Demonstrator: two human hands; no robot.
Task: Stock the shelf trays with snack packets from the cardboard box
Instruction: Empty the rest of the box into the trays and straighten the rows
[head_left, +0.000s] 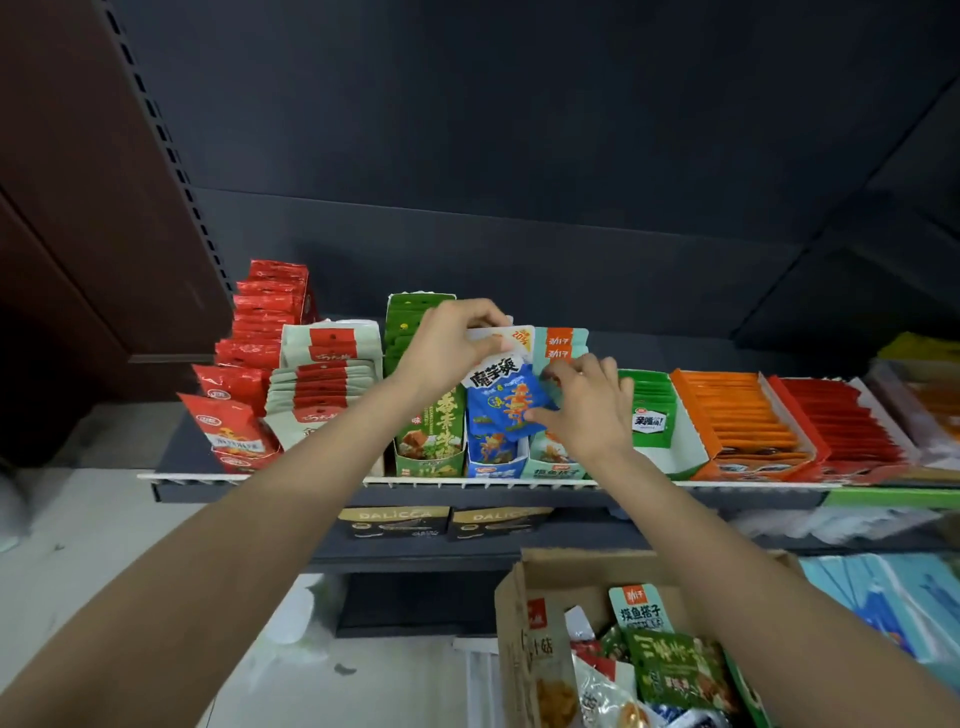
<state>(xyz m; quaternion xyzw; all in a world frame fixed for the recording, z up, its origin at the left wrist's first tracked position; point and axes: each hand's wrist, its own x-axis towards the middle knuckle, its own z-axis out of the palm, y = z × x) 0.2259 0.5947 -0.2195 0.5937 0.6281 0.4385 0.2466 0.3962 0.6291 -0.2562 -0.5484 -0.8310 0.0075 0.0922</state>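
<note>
Shelf trays (691, 457) mostly stocked; left hand (441, 345) and right hand (587, 410) grasping blue-white foil snack packet (506, 397); brown cardboard box (511, 623) still part-full.

One head-worn wide-angle view only. The shelf (374, 482) is faced squarely at close range from slightly above; the cardboard box (524, 613) is seen below right.

Two bare forearms — no sleeves, left hand (445, 347), right hand (589, 410)
</note>
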